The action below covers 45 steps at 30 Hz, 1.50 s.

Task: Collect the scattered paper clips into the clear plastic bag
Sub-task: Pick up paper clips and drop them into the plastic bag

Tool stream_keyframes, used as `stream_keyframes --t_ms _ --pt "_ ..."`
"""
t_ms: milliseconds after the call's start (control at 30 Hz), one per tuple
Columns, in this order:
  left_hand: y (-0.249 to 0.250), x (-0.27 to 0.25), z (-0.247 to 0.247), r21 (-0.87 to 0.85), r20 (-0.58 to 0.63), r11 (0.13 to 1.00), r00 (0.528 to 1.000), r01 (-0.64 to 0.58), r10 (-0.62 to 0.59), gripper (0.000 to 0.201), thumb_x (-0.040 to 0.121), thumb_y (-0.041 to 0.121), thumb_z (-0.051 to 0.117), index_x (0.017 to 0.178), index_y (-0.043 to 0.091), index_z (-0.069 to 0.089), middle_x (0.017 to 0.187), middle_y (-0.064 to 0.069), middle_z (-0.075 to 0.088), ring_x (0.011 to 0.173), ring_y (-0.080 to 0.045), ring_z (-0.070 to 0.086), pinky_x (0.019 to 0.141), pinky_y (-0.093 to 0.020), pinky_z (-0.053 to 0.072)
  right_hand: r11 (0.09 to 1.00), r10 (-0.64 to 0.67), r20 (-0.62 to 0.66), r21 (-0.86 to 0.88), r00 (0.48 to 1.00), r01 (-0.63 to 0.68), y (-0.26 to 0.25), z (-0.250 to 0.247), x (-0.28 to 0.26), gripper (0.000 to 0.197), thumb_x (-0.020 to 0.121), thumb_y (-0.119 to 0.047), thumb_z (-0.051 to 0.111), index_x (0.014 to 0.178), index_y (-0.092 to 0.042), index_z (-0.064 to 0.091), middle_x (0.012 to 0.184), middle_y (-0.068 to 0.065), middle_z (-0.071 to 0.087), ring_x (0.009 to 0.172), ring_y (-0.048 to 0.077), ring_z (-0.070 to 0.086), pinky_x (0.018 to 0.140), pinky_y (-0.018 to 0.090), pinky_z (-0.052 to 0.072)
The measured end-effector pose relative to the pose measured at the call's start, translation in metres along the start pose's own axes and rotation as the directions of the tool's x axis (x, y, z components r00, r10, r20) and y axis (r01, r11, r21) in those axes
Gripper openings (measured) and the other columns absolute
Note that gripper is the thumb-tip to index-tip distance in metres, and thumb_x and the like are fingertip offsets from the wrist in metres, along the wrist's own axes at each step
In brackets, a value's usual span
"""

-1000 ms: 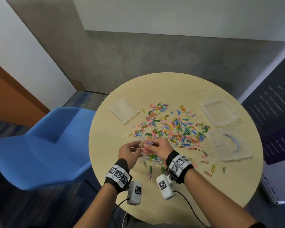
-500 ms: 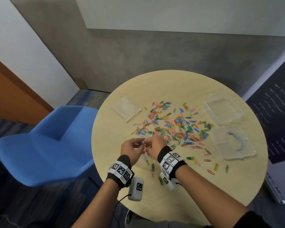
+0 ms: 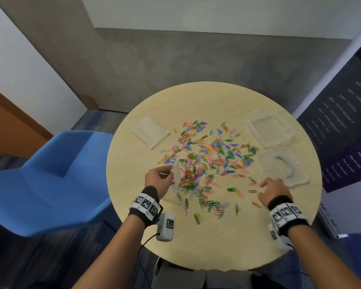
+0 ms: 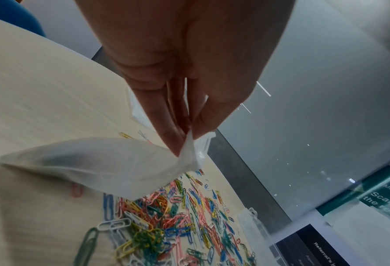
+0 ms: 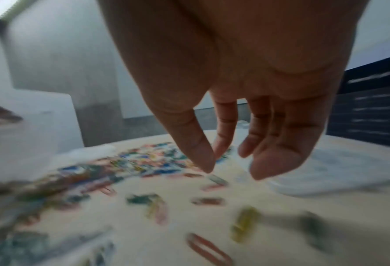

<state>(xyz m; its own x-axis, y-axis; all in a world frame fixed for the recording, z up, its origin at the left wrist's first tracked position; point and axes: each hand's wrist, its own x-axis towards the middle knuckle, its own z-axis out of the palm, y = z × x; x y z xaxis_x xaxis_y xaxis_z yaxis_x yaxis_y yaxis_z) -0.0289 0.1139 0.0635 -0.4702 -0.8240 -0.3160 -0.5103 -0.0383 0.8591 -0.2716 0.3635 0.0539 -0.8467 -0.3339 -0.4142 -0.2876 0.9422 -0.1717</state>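
Many coloured paper clips (image 3: 208, 163) lie scattered across the middle of the round table (image 3: 196, 101). My left hand (image 3: 161, 178) pinches one edge of a small clear plastic bag (image 3: 176, 173) at the left side of the pile; in the left wrist view the bag (image 4: 102, 165) hangs from thumb and fingers (image 4: 182, 136) with its mouth spread. My right hand (image 3: 269, 188) hovers over loose clips (image 5: 207, 200) at the right, fingers relaxed and holding nothing, seen blurred in the right wrist view (image 5: 230, 162).
Another flat clear bag (image 3: 149, 131) lies at the table's far left. A clear plastic box (image 3: 269, 130) and its lid (image 3: 281, 165) sit at the right, just beyond my right hand. A blue chair (image 3: 40, 180) stands left of the table.
My hands were together at the bag near the front of the pile. The right hand has let go and swung right toward the lid; the left keeps the bag.
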Motion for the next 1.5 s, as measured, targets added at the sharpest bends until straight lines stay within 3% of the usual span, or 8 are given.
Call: stream_keyframes --t_ms 133,300,433,700,1033,1233,1400,1500 --pt "-0.003 -0.003 0.003 0.008 0.016 1.000 1.000 0.002 -0.003 0.025 0.089 0.009 0.063 0.113 0.011 0.071 0.088 -0.007 0.074 0.072 -0.023 0.074 0.080 -0.036 0.060 0.993 0.095 0.030 -0.074 0.995 -0.092 0.037 0.019 -0.005 0.048 0.083 -0.018 0.063 0.129 -0.013 0.048 0.130 0.016 0.039 0.117 0.037 0.046 0.097 0.039 0.043" --pt "-0.006 -0.013 0.000 0.014 0.036 1.000 0.999 -0.002 0.001 0.024 0.089 0.008 0.063 0.112 0.012 0.072 0.091 -0.006 0.074 0.072 -0.023 0.074 0.078 -0.035 0.060 0.992 -0.125 0.034 -0.030 0.992 0.126 0.003 0.054 -0.027 0.046 0.084 -0.005 0.052 0.130 -0.008 0.052 0.130 0.012 0.041 0.116 0.031 0.048 0.100 0.034 0.042" --pt "-0.012 -0.020 -0.012 0.015 0.012 1.000 1.000 -0.012 0.012 0.023 0.089 0.008 0.063 0.109 0.015 0.073 0.087 0.000 0.073 0.070 -0.020 0.074 0.078 -0.036 0.060 0.951 -0.303 0.085 0.096 0.949 0.295 -0.042 0.077 -0.050 0.057 0.084 -0.018 0.066 0.138 -0.015 0.047 0.130 0.006 0.044 0.116 0.024 0.051 0.103 0.032 0.043" --pt "-0.029 -0.030 -0.042 -0.025 -0.054 1.000 0.999 -0.001 -0.001 0.024 0.088 0.010 0.062 0.109 0.016 0.073 0.088 -0.002 0.074 0.073 -0.021 0.073 0.079 -0.040 0.060 0.972 -0.225 0.265 -0.009 0.938 0.236 -0.063 0.089 -0.060 0.121 0.056 -0.045 0.088 0.149 -0.017 0.017 0.148 0.012 0.018 0.131 0.029 0.044 0.106 0.036 0.043" --pt "-0.031 -0.026 -0.031 -0.063 -0.031 0.998 0.999 0.006 -0.008 0.022 0.083 0.013 0.067 0.100 0.025 0.074 0.086 -0.004 0.071 0.078 -0.024 0.073 0.080 -0.047 0.060 0.885 -0.464 0.129 0.112 0.876 0.452 -0.123 0.110 -0.054 0.078 0.078 -0.034 0.075 0.145 -0.027 0.035 0.152 0.006 0.018 0.129 0.026 0.046 0.106 0.038 0.043" --pt "-0.024 -0.025 -0.020 -0.070 -0.008 0.998 1.000 -0.002 0.002 0.020 0.087 0.010 0.065 0.102 0.020 0.073 0.086 -0.006 0.070 0.068 -0.017 0.073 0.077 -0.044 0.061 0.848 -0.531 0.075 0.051 0.844 0.528 -0.133 0.101 -0.038 0.031 0.087 -0.014 0.065 0.117 -0.019 0.065 0.132 0.006 0.052 0.114 0.024 0.056 0.100 0.031 0.044" --pt "-0.020 -0.022 -0.014 -0.081 0.007 0.997 1.000 0.000 0.001 0.024 0.088 0.008 0.063 0.111 0.011 0.071 0.081 -0.002 0.066 0.059 -0.006 0.070 0.075 -0.036 0.061 0.869 -0.317 0.139 0.439 0.938 0.228 -0.127 0.082 -0.022 0.020 0.079 -0.011 0.076 0.098 -0.008 0.073 0.092 0.001 0.070 0.073 0.024 0.070 0.058 0.016 0.055" --pt "-0.016 -0.018 -0.010 -0.089 0.025 0.996 1.000 0.000 0.003 0.027 0.088 0.008 0.063 0.114 0.011 0.069 0.081 -0.001 0.067 0.067 -0.012 0.071 0.077 -0.036 0.061 0.562 -0.304 0.323 0.821 0.896 -0.105 -0.129 0.064 -0.023 0.029 0.076 -0.005 0.078 0.103 -0.001 0.072 0.088 0.013 0.074 0.071 0.025 0.072 0.069 0.028 0.061"
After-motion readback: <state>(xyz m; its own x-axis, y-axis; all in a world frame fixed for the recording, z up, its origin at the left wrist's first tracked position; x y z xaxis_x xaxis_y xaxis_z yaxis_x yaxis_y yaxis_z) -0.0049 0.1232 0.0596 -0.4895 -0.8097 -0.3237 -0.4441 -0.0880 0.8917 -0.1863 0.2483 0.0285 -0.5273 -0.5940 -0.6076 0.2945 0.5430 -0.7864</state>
